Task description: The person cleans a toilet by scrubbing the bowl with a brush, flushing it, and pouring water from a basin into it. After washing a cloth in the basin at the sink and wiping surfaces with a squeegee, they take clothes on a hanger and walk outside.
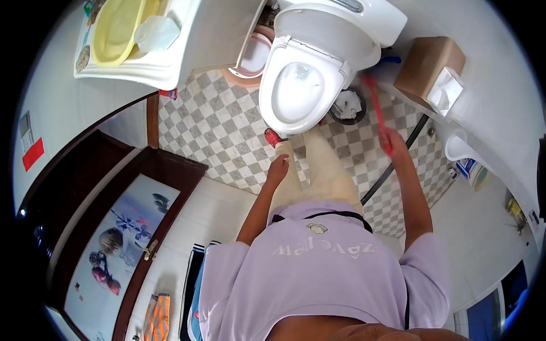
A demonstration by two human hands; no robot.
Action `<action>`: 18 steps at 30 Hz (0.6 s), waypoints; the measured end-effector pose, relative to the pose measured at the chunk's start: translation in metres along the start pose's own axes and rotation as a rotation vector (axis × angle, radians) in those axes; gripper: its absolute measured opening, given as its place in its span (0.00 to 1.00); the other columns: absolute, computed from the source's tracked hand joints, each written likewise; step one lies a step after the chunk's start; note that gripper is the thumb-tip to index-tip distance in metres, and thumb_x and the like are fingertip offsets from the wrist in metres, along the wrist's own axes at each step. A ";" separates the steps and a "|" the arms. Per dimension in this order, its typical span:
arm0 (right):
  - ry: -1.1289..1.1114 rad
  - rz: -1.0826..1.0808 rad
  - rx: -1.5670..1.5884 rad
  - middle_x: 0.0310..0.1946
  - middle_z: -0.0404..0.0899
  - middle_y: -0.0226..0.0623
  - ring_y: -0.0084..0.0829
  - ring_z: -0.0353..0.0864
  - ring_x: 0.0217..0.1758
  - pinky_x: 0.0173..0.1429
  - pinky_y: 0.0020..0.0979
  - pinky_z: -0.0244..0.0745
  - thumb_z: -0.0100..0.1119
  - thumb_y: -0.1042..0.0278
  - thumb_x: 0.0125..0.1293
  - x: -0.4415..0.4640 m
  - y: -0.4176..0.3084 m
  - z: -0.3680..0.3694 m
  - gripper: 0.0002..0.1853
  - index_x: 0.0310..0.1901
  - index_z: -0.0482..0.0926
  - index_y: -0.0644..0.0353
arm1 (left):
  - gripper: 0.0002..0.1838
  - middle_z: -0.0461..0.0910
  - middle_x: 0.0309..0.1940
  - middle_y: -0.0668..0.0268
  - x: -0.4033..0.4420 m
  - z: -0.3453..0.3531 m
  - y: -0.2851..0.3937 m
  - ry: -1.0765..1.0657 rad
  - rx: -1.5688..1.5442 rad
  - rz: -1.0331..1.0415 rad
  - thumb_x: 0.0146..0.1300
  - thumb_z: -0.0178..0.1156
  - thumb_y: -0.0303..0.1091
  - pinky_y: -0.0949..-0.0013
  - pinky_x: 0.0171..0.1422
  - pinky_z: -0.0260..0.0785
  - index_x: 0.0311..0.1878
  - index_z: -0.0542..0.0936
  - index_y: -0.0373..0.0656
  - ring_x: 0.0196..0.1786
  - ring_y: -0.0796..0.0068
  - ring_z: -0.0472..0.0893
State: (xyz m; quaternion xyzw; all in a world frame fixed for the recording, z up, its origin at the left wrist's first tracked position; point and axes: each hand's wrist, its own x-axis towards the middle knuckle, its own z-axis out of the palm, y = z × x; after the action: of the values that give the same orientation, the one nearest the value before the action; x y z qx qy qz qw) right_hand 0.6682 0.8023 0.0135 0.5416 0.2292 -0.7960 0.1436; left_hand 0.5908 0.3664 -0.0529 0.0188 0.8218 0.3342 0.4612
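Observation:
My right hand [393,143] is wrapped round the handle of a long red toilet brush [376,108], held out to the right of the toilet. The brush's far end is blurred, beside the toilet base. My left hand [278,170] hangs over my left leg with its fingers curled in, and nothing shows in it. Directly ahead stands the white toilet [297,91], lid and seat raised, with water in the bowl. Between the toilet and the brush sits a dark waste bin [348,107] holding white crumpled paper.
A cardboard box [427,68] with tissues [445,91] stands at the right wall. A black pole [392,165] crosses the checkered floor [222,113]. Pink basins [253,59] lie left of the toilet, near a washstand [170,74] with a yellow basin [118,34]. A door [122,250] is at left.

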 end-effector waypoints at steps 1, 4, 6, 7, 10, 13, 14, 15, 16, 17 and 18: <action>0.076 -0.048 -0.169 0.16 0.65 0.25 0.16 0.62 0.12 0.12 0.17 0.56 0.48 0.72 0.60 -0.027 0.013 0.004 0.02 0.32 0.69 0.60 | 0.13 0.78 0.36 0.50 0.002 0.001 0.001 0.008 0.012 0.036 0.60 0.50 0.34 0.59 0.44 0.70 0.47 0.74 0.42 0.41 0.52 0.78; 0.378 -0.158 -0.433 0.16 0.64 0.27 0.17 0.61 0.12 0.14 0.19 0.58 0.44 0.67 0.65 -0.108 0.053 0.039 0.10 0.43 0.68 0.64 | 0.13 0.78 0.37 0.51 0.009 -0.005 0.001 0.045 0.081 0.134 0.59 0.50 0.33 0.57 0.44 0.70 0.46 0.74 0.42 0.41 0.52 0.78; 0.431 -0.188 -0.575 0.20 0.66 0.29 0.17 0.63 0.13 0.14 0.19 0.59 0.43 0.65 0.66 -0.162 0.071 0.068 0.15 0.52 0.67 0.61 | 0.12 0.78 0.36 0.51 0.007 -0.006 -0.002 0.053 0.103 0.132 0.58 0.50 0.33 0.57 0.44 0.70 0.45 0.75 0.42 0.40 0.52 0.78; 0.435 -0.199 -0.669 0.21 0.67 0.29 0.17 0.64 0.14 0.15 0.20 0.60 0.43 0.66 0.66 -0.179 0.080 0.078 0.16 0.53 0.67 0.59 | 0.12 0.78 0.36 0.51 0.008 -0.008 -0.005 0.052 0.100 0.104 0.58 0.50 0.32 0.57 0.44 0.70 0.45 0.75 0.42 0.40 0.52 0.78; 0.399 -0.238 -0.936 0.23 0.69 0.32 0.19 0.66 0.15 0.17 0.23 0.63 0.44 0.66 0.66 -0.195 0.103 0.100 0.18 0.57 0.66 0.57 | 0.13 0.78 0.37 0.51 0.004 -0.013 -0.025 0.071 0.111 0.059 0.57 0.50 0.32 0.56 0.45 0.70 0.45 0.75 0.43 0.40 0.51 0.78; 0.236 -0.336 -1.228 0.27 0.73 0.44 0.35 0.74 0.20 0.25 0.34 0.69 0.44 0.67 0.65 -0.152 0.116 0.115 0.19 0.57 0.66 0.59 | 0.13 0.78 0.37 0.50 -0.007 -0.019 -0.045 0.084 0.081 0.020 0.57 0.50 0.31 0.56 0.45 0.70 0.45 0.75 0.43 0.41 0.50 0.78; 0.194 -0.590 -1.435 0.30 0.74 0.49 0.42 0.75 0.24 0.28 0.38 0.70 0.44 0.68 0.64 -0.116 0.122 0.104 0.18 0.55 0.67 0.61 | 0.12 0.78 0.37 0.50 -0.009 -0.019 -0.056 0.089 0.062 0.008 0.57 0.49 0.31 0.56 0.45 0.70 0.45 0.75 0.43 0.41 0.50 0.78; 0.135 -0.851 -1.629 0.33 0.75 0.54 0.49 0.76 0.28 0.32 0.43 0.70 0.44 0.69 0.64 -0.074 0.132 0.092 0.17 0.53 0.68 0.62 | 0.12 0.78 0.37 0.50 -0.015 -0.019 -0.069 0.093 0.044 -0.007 0.57 0.49 0.31 0.56 0.45 0.70 0.45 0.75 0.43 0.41 0.49 0.77; 0.145 -0.723 -1.671 0.34 0.75 0.56 0.53 0.76 0.32 0.35 0.45 0.70 0.44 0.70 0.62 -0.040 0.133 0.096 0.14 0.48 0.70 0.64 | 0.12 0.78 0.37 0.49 -0.023 -0.019 -0.077 0.118 0.019 -0.010 0.57 0.50 0.31 0.56 0.46 0.70 0.45 0.75 0.43 0.41 0.49 0.77; 0.154 -0.596 -1.712 0.35 0.75 0.58 0.56 0.75 0.36 0.38 0.48 0.70 0.45 0.71 0.61 -0.001 0.134 0.102 0.12 0.43 0.73 0.66 | 0.13 0.78 0.37 0.49 -0.032 -0.022 -0.084 0.145 -0.005 -0.015 0.57 0.50 0.31 0.56 0.46 0.70 0.45 0.75 0.44 0.41 0.49 0.77; 0.196 -0.529 -1.802 0.32 0.76 0.54 0.54 0.75 0.35 0.38 0.46 0.70 0.46 0.68 0.61 0.050 0.138 0.098 0.11 0.41 0.75 0.64 | 0.13 0.78 0.37 0.49 -0.039 -0.028 -0.092 0.176 -0.026 -0.019 0.57 0.50 0.31 0.56 0.46 0.70 0.45 0.75 0.44 0.41 0.49 0.77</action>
State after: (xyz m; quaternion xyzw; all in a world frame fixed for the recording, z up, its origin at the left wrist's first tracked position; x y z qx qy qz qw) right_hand 0.6370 0.6342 -0.0315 0.2213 0.8847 -0.2767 0.3030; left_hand 0.6169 0.2671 -0.0662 -0.0246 0.8547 0.3408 0.3908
